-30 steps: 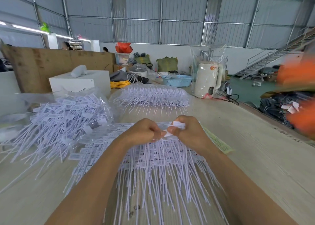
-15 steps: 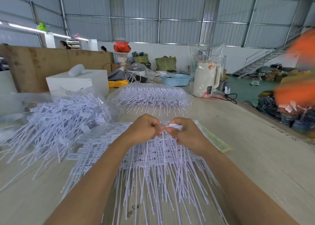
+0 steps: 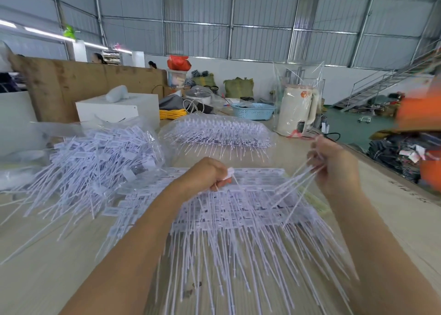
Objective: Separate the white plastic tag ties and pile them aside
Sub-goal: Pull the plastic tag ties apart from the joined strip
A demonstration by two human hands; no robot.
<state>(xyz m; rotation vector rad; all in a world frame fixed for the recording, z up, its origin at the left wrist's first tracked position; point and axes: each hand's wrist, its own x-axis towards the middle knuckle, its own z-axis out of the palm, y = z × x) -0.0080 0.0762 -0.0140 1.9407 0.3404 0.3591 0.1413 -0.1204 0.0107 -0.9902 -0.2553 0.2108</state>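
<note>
A flat stack of joined white plastic tag ties (image 3: 238, 214) lies on the table in front of me, tails pointing toward me. My left hand (image 3: 207, 173) is curled over its far edge and pinches a white tag head. My right hand (image 3: 334, 164) is raised to the right and grips a small bunch of ties (image 3: 293, 183), whose tails slant down to the stack. A loose pile of separated ties (image 3: 95, 161) sits at the left, partly in clear plastic.
A bagged batch of ties (image 3: 219, 133) lies behind the stack. Farther back stand a white box (image 3: 119, 109), a wrapped cream kettle (image 3: 298, 109) and a blue basket (image 3: 253, 110). The table's right edge (image 3: 393, 183) runs diagonally; blurred orange shapes (image 3: 422, 114) sit beyond it.
My hands were together at the stack's far edge. My right hand has pulled up and to the right with a bunch of ties, while my left hand stays at the stack.
</note>
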